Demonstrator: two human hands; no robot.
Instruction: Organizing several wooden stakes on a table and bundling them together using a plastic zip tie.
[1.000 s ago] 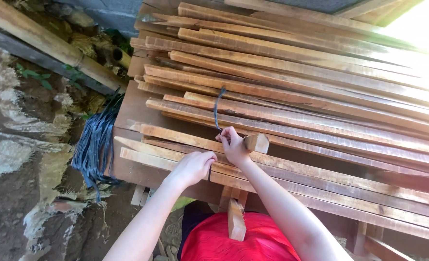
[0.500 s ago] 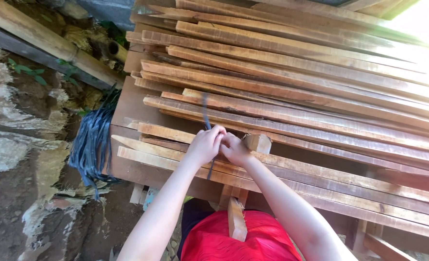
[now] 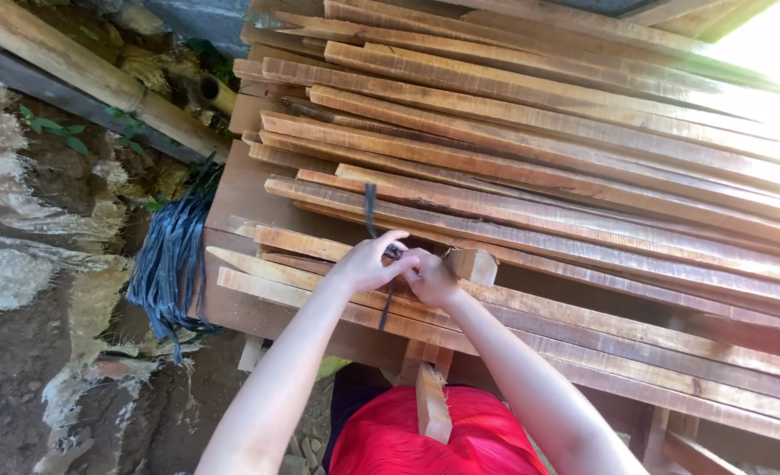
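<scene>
Both my hands meet over a low bundle of long wooden slats point(image 3: 531, 308) on the near part of a wooden table point(image 3: 240, 189). My left hand point(image 3: 368, 261) and my right hand point(image 3: 430, 277) pinch a thin dark plastic strap point(image 3: 371, 204); one end rises over the slats above my fingers and the other hangs down below them. A short cut block end point(image 3: 471, 264) sticks up just right of my right hand. The strap's path under my fingers is hidden.
A tall stack of long slats point(image 3: 539, 114) fills the table behind. A bunch of dark straps point(image 3: 174, 255) hangs off the table's left edge. Bamboo poles point(image 3: 82, 75) and stony ground lie to the left. A wooden piece point(image 3: 431, 400) stands by my red garment below.
My left hand came up from the slat edge to join the right hand on the strap. The strap's free end now also hangs below my fingers.
</scene>
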